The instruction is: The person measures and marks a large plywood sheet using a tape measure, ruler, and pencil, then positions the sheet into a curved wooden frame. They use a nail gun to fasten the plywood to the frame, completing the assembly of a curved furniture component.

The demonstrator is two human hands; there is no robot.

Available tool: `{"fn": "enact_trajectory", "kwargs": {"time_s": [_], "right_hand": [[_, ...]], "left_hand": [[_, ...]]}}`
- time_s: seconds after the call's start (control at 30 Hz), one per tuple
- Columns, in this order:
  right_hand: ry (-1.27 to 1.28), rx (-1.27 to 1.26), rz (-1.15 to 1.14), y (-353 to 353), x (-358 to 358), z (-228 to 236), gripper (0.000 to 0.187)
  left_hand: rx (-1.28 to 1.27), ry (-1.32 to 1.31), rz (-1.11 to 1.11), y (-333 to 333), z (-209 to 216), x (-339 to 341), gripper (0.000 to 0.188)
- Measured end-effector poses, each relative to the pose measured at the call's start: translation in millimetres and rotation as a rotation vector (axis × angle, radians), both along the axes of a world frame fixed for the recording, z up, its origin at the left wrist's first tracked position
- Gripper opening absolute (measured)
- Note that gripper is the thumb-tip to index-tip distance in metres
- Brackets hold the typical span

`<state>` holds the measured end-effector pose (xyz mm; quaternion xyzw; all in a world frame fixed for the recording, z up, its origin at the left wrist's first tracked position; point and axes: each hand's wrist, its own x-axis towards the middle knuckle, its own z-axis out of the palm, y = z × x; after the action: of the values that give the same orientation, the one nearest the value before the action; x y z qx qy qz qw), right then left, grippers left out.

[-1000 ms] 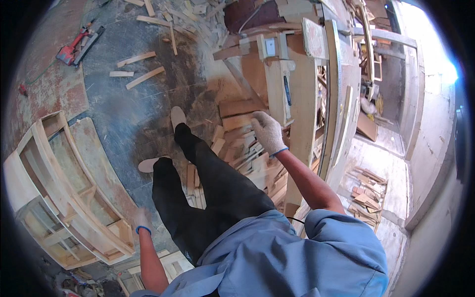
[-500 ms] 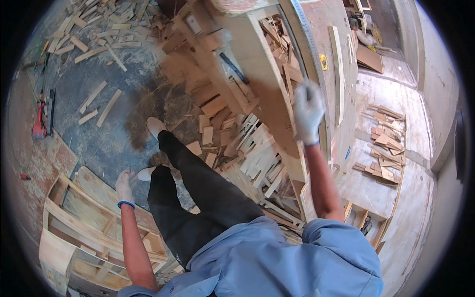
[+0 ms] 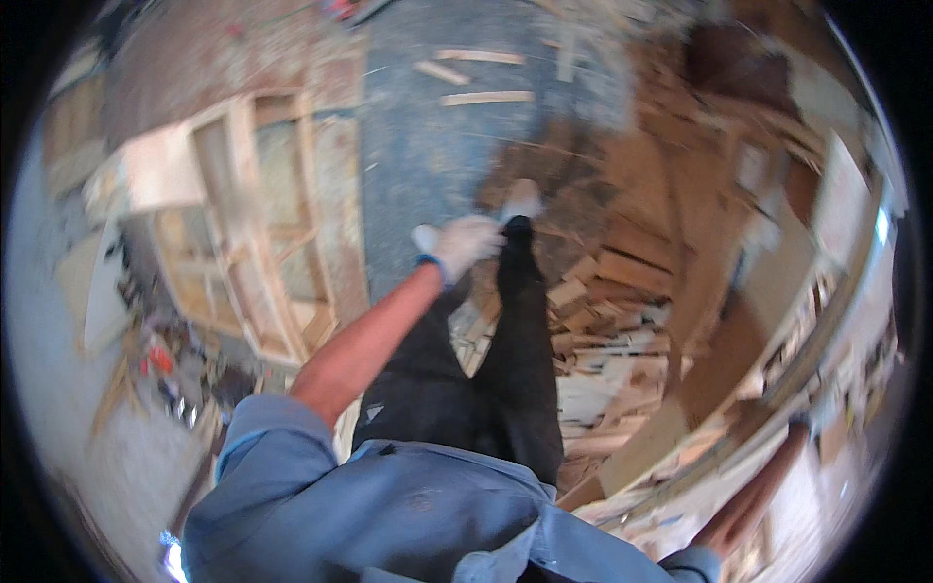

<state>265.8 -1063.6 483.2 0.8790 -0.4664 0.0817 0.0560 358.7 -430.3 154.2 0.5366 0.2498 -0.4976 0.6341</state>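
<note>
Before black cloth trousers (image 3: 466,403); white-gloved left hand (image 3: 468,245)

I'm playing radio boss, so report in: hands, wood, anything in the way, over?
Left hand gloved, over black trousers, seemingly empty. Right hand blurred by wooden workbench, grip unclear. Wood offcuts heaped beside the trousers, possible trip hazard.

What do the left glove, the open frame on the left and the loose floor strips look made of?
Left glove: probably fabric, matte off-white; blur hides any weave.
Open frame: likely wood, seemingly unfinished; pale tan rails, no evident gloss.
Loose floor strips: likely bare wood; pale, straight-sided, dull. Solid or ply, I can't tell.
</note>
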Motion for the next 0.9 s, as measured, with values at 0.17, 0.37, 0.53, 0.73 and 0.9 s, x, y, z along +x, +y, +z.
{"fn": "enact_trajectory", "kwargs": {"time_s": [0.17, 0.37, 0.53, 0.73, 0.9], "right_hand": [[-0.039, 0.364, 0.485, 189.2, 47.6, -14.7, 0.048], [0.342, 1.133, 0.969, 444.0, 66.0, -146.9, 0.045], [0.323, 1.616, 0.354, 522.0, 59.3, -180.1, 0.031], [0.534, 1.693, 0.156, 591.3, 55.7, -200.4, 0.027], [0.607, 1.71, 0.226, 619.3, 51.4, -206.7, 0.025]], "left_hand": [[-0.425, -0.085, 0.144, -66.9, 82.3, -7.0, 0.053], [-0.755, 0.335, 0.612, -74.0, 67.7, -50.9, 0.042], [-0.398, 0.328, 0.722, 46.4, 77.4, -74.2, 0.035], [0.175, -0.291, 0.572, 82.6, 76.4, -110.4, 0.038], [0.395, -0.487, 0.266, 122.4, 105.5, -122.4, 0.038]]}}
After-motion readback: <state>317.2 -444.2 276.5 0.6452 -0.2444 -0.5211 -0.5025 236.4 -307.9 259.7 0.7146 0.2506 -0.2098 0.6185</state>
